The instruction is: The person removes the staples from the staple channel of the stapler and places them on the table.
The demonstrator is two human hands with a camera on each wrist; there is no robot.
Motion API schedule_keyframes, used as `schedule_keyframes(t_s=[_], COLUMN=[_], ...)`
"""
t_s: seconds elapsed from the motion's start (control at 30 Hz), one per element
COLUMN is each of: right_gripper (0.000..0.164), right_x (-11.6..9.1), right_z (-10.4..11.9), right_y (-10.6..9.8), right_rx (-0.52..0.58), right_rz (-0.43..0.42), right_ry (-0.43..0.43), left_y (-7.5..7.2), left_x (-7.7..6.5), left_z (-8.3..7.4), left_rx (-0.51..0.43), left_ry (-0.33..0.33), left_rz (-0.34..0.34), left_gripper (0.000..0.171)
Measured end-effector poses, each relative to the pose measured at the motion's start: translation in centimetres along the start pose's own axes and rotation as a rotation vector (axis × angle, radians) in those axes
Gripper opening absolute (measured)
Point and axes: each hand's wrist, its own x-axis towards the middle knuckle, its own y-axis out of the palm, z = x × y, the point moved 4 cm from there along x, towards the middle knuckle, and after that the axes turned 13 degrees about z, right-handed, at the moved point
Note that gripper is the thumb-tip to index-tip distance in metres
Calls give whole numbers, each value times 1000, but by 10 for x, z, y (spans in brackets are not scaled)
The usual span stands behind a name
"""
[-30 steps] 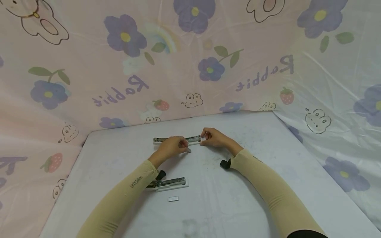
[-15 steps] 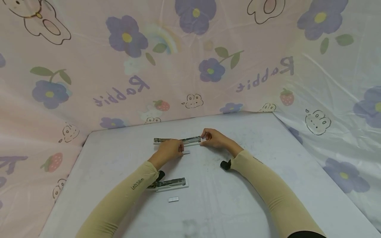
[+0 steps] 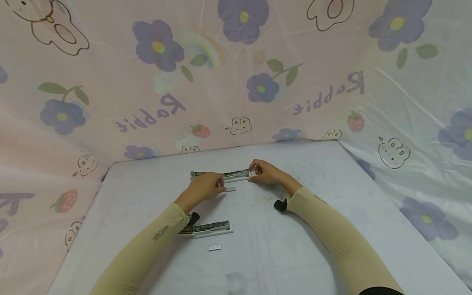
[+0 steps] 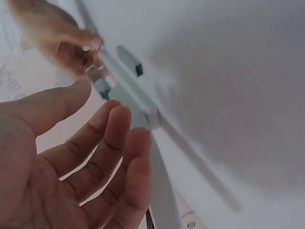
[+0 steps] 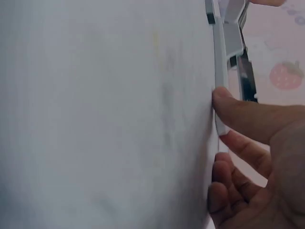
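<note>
Two white staplers with exposed metal tracks lie on the table. At the far stapler [image 3: 236, 176], my right hand [image 3: 268, 172] pinches the right end between thumb and fingers; the right wrist view shows the thumb on the white base [image 5: 219, 71]. My left hand [image 3: 203, 185] is over the stapler's left half, hiding part of it. Its fingers [image 4: 116, 126] are loosely bent, with nothing between them and the thumb. A small grey staple strip [image 3: 230, 189] lies in front of the far stapler, just right of the left fingertips. The near stapler [image 3: 214, 229] is partly hidden by the left wrist camera.
Another staple strip [image 3: 214, 247] lies in front of the near stapler. Everything rests on a white tabletop [image 3: 295, 254]. A printed curtain [image 3: 221, 90] hangs along the table's back and sides. A black wrist camera [image 3: 281, 205] sticks out below the right wrist.
My left hand has let go of the staple strip, leaving it on the table, and has drawn back to the left. The right hand keeps its place on the far stapler.
</note>
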Motion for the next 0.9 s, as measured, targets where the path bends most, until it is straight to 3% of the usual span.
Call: schedule_keyframes(t_s=[0.1,0.23,0.4,0.5,0.7,0.9], right_gripper=[46,64,74,73,78,85], right_x=[-7,-32,-82,-111,-149,-167], right_z=[0,5,9,10,1,-9], right_y=[3,4,5,4,2,4], right_rx=[-42,-81,-296,-418,-499,-553], right_rz=[30,20,-107,-205,-337,-349], right_ry=[-10,-1,50,53,39,128], left_y=[-5,-12,-19,-23,-39,-20], left_x=[-16,-39,-75,-95,-126,-151], left_z=[7,24,53,69,101,139], left_rx=[-26,-77,-111,-119,-139,-166], left_ry=[3,26,39,29,-15,-91], left_rz=[-18,-82,-203,-241,-249,-212], left_gripper=[17,17,22,26,37,62])
